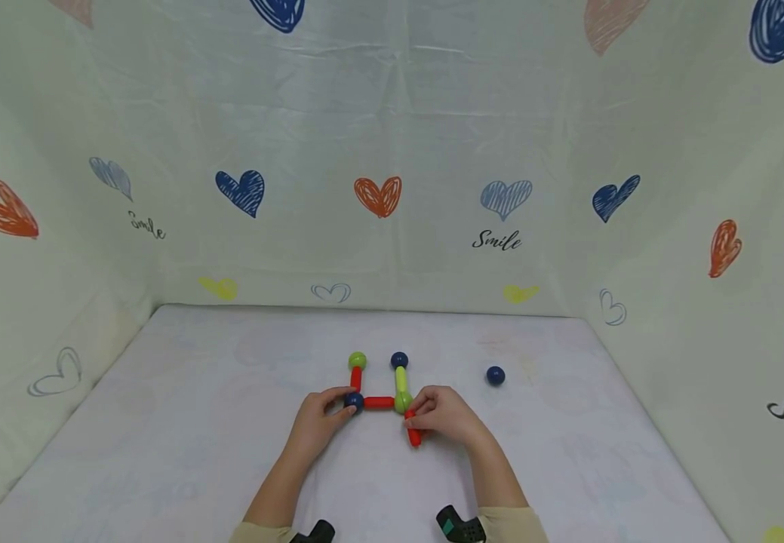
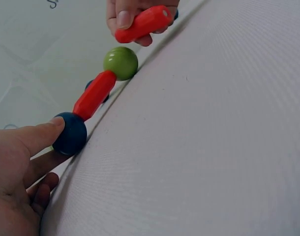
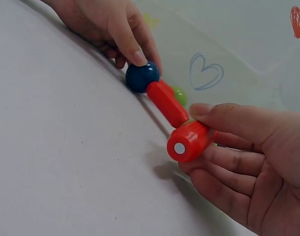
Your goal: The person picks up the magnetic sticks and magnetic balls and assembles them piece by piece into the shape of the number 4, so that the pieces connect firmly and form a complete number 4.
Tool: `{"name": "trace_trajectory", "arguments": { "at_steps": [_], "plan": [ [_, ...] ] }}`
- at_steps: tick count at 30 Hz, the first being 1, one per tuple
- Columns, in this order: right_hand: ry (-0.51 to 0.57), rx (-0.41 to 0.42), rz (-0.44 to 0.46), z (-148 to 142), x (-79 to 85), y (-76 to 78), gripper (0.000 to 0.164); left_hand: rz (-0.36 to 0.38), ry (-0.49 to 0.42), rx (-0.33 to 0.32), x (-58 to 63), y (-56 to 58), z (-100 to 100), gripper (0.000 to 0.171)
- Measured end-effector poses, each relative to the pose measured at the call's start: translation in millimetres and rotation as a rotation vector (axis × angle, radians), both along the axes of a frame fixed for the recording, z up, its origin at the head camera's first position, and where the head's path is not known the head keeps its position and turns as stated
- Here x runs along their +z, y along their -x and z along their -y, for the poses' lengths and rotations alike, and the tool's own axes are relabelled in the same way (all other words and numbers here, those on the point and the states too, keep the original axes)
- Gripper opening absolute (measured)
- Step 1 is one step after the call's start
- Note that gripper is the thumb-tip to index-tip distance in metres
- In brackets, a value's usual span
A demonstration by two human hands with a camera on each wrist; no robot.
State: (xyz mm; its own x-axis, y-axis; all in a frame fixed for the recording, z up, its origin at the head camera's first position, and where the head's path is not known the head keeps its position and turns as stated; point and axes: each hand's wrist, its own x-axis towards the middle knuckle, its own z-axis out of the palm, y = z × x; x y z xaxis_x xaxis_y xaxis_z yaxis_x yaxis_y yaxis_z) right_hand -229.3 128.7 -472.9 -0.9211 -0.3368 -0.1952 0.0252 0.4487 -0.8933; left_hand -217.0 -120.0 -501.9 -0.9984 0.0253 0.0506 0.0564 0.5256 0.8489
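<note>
A joined figure of balls and rods lies on the table. My left hand (image 1: pixel 320 424) pinches its blue ball (image 2: pixel 71 133) between thumb and fingers. From that ball a red rod (image 1: pixel 379 403) runs right to a green ball (image 2: pixel 121 63), and another red rod (image 1: pixel 356 378) runs back to a second green ball (image 1: pixel 358 361). A light green rod (image 1: pixel 401 378) links the right green ball to a blue ball (image 1: pixel 400 360) behind it. My right hand (image 1: pixel 447 415) pinches a loose-ended red rod (image 3: pixel 189 142), its far end close to the right green ball, a pale disc on its near end.
A single blue ball (image 1: pixel 496 375) sits apart on the table, right of the figure. The white table (image 1: pixel 181 422) is bordered at the back and sides by a pale curtain (image 1: pixel 432 249) printed with hearts. Dark wrist devices (image 1: pixel 461 524) sit by both sleeves.
</note>
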Motion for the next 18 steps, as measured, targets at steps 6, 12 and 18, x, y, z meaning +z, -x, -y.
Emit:
{"name": "trace_trajectory", "arguments": {
  "at_steps": [6, 12, 18],
  "plan": [
    [-0.036, -0.051, 0.016, 6, 0.3, -1.6, 0.022, 0.009, 0.019, 0.009, 1.0, -1.0, 0, 0.032],
    [-0.062, -0.089, 0.026, 10, -0.6, -1.9, 0.026, 0.015, 0.018, 0.008, 1.6, -1.3, 0, 0.032],
    [-0.072, -0.09, 0.02, 12, -3.1, -1.3, 0.028, 0.007, 0.008, -0.002, 1.5, -1.1, 0, 0.032]
  ]
}}
